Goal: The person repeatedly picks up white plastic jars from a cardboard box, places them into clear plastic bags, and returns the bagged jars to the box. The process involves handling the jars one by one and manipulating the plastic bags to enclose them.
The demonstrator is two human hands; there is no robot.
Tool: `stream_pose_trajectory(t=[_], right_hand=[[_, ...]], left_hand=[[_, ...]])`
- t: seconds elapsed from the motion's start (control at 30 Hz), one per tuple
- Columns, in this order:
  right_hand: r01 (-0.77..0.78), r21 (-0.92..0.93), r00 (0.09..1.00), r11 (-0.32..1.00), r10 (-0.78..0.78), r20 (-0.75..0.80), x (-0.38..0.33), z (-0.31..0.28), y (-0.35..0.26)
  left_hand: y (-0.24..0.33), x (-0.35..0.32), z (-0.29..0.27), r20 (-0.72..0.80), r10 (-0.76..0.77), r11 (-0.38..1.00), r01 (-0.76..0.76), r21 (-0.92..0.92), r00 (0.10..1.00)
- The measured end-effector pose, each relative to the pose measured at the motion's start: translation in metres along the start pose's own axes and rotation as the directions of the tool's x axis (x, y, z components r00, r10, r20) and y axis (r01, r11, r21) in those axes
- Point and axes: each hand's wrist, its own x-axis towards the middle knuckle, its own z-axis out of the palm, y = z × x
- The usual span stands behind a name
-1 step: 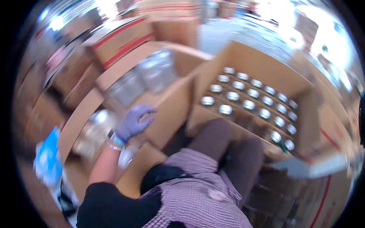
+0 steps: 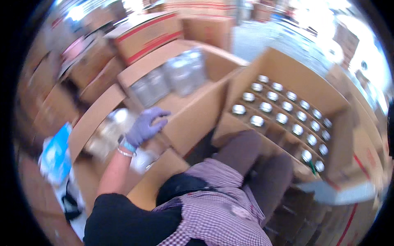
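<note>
My left hand, in a purple glove, hangs near the corner where two open cartons meet. Its fingers curve with a gap to the thumb, and nothing shows between them. Beyond it, clear glass jars stand in the far carton. Beside my wrist, the near left carton holds blurred, pale clear items and a white round piece. To the right, a divided carton holds several jars with shiny silver lids. My right hand is out of view.
A thin green object stands beside a lid in the right carton's near corner. Red-striped closed boxes are stacked behind. A blue-and-white plastic bag lies at the left. My knees are close to the right carton.
The whole view has shifted, so the cartons appear farther right and slightly lower. My left hand keeps nearly the same shape near the cartons' corner.
</note>
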Motion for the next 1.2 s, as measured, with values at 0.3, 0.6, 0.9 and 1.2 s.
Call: stream_pose_trajectory(t=[0.3,0.6,0.9,1.2], right_hand=[[0.607,-0.036,0.792,0.794,-0.608,-0.059,0.085,0.107,-0.202],[0.601,0.377,0.7,0.704,-0.692,0.177,0.021,0.13,-0.384],[0.438,0.755,0.646,0.489,-0.755,0.114,-0.047,0.107,-0.469],[-0.698,0.34,-0.431,0.63,-0.749,0.503,-0.253,0.082,-0.59]], left_hand=[[-0.172,-0.237,-0.082,0.089,-0.942,0.333,0.868,0.367,0.324],[-0.201,-0.229,0.013,0.128,-0.825,0.537,0.834,-0.13,0.551],[-0.195,-0.202,-0.138,-0.26,-0.66,0.748,0.585,-0.314,0.705],[0.03,0.004,-0.016,-0.64,-0.064,0.885,-0.252,-0.39,0.765]])
